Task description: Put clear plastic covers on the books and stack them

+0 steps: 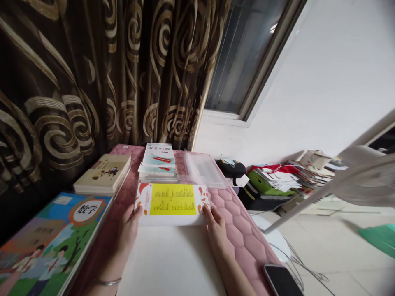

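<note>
Head view: two hands at the edges of a yellow booklet

Biggest thing from where I stand is the dark curtain (pixel 92 74) with gold swirls, hanging behind a pink quilted tabletop (pixel 234 222). A large maths textbook (pixel 52 242) with a cartoon cover lies at the near left. A plain white sheet (pixel 166 263) runs down the middle between the forearms. At its far end lies the booklet (pixel 173 202), flat, with a yellow printed panel and orange splashes at the corners. Behind it sit a stack of thin workbooks (pixel 159 161), a stack of books (pixel 105 173) to the left and a clear plastic pouch (pixel 203 168) to the right. A dark phone (pixel 280 280) rests at the near right edge. The left hand (pixel 129 226) holds the booklet's left edge, thumb on top, fingers curled around it. The right hand (pixel 216 226) grips the right edge the same way, fingertips on the paper. A thin bangle (pixel 108 282) circles the left wrist
</note>
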The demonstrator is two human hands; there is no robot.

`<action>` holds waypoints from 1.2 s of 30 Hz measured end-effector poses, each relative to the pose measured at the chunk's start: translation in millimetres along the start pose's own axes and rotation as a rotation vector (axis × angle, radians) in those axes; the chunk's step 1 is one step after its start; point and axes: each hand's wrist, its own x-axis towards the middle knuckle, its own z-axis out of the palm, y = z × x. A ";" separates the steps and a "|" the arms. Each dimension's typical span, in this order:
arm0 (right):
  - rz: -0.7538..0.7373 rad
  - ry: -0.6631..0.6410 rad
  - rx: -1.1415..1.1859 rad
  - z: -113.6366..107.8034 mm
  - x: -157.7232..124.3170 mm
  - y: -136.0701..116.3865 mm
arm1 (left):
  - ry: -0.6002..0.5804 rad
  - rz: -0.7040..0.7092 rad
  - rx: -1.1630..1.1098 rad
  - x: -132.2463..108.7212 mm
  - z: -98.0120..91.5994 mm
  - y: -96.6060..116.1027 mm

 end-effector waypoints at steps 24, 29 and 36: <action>0.011 0.003 0.046 0.4 6.0 9.7 | 0.005 -0.069 -0.070 6.3 1.4 -14.5; 0.025 0.004 0.041 1.0 7.3 11.3 | 0.008 -0.067 -0.031 7.0 1.1 -13.9; 0.004 0.024 0.048 0.3 8.4 13.7 | 0.073 -0.094 -0.036 1.6 1.7 -1.3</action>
